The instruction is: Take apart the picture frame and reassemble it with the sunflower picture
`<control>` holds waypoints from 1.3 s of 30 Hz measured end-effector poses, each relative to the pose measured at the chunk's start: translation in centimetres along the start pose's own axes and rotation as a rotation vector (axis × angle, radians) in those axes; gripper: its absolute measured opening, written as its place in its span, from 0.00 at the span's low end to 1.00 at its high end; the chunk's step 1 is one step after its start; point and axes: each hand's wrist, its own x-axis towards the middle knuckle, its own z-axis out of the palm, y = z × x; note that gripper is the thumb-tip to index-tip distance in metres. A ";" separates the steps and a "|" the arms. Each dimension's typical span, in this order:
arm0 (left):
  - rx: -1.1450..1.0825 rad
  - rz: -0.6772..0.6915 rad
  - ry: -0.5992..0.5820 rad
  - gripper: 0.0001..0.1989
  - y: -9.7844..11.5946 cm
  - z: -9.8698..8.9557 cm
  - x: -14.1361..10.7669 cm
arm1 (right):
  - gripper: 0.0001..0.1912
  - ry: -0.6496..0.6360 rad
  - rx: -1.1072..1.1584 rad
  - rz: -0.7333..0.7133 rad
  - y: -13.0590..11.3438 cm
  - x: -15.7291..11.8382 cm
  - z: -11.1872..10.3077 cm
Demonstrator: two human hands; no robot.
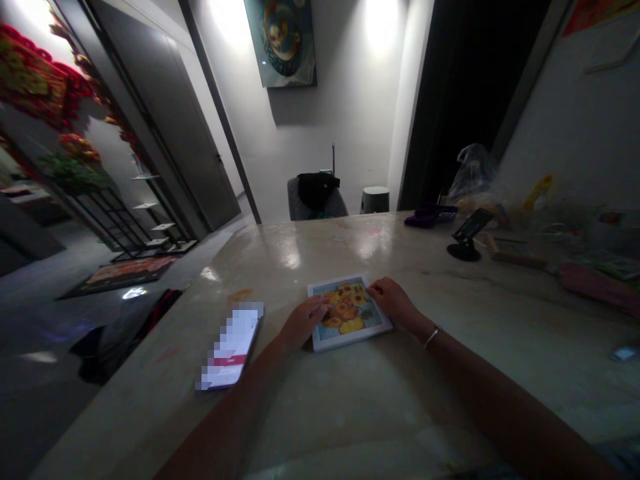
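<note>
Left hand (303, 322) curling half-closed onto the left edge of a white-framed sunflower picture (345, 320), right hand (393, 301) likewise touching its right edge, no firm grip showing, picture lying flat on a stone tabletop (310, 253), pixelated phone (230, 347) sitting just left, grey chair (297, 200) standing far beyond.

No words, brands or numbers can be read anywhere: the phone (231, 347) near the desk's (350, 407) left edge has a pixelated screen, the stand (467, 225) and pink packet (600, 285) by the right edge are too dim and blurred, and the framed picture (350, 320) shows no lettering.
</note>
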 end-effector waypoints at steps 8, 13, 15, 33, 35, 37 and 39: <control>-0.676 -0.014 0.234 0.30 2.9 -0.6 -0.7 | 0.35 -0.264 0.788 0.000 -2.1 -1.0 -2.2; -0.813 -0.046 0.027 0.32 3.1 -0.3 -0.6 | 0.36 -0.481 0.924 -0.071 -2.6 -1.5 -2.2; -0.839 -0.086 -0.006 0.32 2.5 0.0 -0.3 | 0.36 -0.519 0.935 -0.058 -2.4 -1.4 -1.8; -0.905 -0.144 -0.033 0.31 1.5 0.6 -0.1 | 0.33 -0.593 1.117 -0.137 -0.7 -1.0 0.0; -0.916 -0.139 -0.029 0.31 1.5 0.5 -0.2 | 0.33 -0.588 1.122 -0.138 -0.7 -1.1 0.0; -0.919 -0.135 -0.028 0.31 1.5 0.5 -0.2 | 0.33 -0.585 1.120 -0.141 -0.7 -1.1 -0.1; -0.911 -0.135 -0.022 0.31 1.6 0.5 -0.3 | 0.33 -0.579 1.106 -0.139 -0.8 -1.2 -0.1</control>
